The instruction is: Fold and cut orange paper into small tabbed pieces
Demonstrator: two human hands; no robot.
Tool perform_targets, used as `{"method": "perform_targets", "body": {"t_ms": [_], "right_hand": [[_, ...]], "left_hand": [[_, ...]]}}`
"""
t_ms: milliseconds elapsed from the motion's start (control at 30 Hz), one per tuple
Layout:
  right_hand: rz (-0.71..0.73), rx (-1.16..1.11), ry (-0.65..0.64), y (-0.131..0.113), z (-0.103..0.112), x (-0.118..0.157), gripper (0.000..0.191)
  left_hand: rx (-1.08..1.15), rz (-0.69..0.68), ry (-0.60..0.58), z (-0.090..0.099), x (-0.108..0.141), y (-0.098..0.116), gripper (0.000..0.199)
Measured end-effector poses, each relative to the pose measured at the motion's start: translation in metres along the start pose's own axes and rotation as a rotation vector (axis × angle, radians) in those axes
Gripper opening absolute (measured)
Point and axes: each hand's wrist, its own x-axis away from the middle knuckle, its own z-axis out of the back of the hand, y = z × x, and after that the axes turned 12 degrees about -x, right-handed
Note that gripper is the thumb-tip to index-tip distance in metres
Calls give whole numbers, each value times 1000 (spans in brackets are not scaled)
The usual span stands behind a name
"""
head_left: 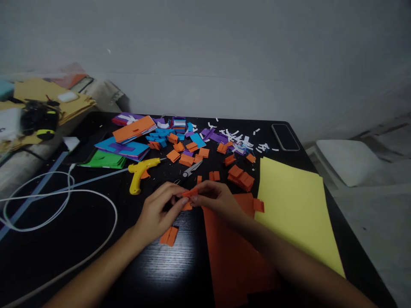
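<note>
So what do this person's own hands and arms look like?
The left hand and right hand are ungloved, and both slim forearms are sleeveless as far as they show. No watch or bracelet is visible; finer markings are too dim to tell.

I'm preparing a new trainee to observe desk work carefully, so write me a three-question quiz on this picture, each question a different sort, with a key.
1. What do the left hand and right hand hold between their fingers?
2. True or false: the yellow pistol-shaped glue gun lies to the right of the large rectangular yellow paper.
3. Fill in the blank: the flat black-screened phone lies near the far ____ corner of the glossy black table, as the person sees it.

Key:
1. A small folded orange paper piece.
2. False; it lies to the left.
3. Right.
</note>
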Motion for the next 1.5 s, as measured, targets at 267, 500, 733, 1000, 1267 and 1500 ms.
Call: {"method": "perform_targets", "body": {"t_ms": [267, 500, 733, 1000, 1267, 1500], "right_hand": [[-11, 24, 31, 6, 3, -2, 30], [-34, 44, 21, 0, 1, -3, 34], [-43, 45, 16, -4, 4, -3, 29], [31, 65, 48, -1, 5, -3, 27], [100, 39, 30, 3, 7, -3, 44], [181, 88, 54, 5, 7, -5, 48]], "left_hand": [[80, 89, 9, -9, 0, -10, 12], [62, 56, 52, -6, -1, -8, 9], [11, 34, 76, -5, -1, -11, 16], [124, 296, 62, -11, -1, -14, 22], [133, 215, 2, -8, -3, -11, 10], [122, 155, -73, -4, -5, -7, 17]]}}
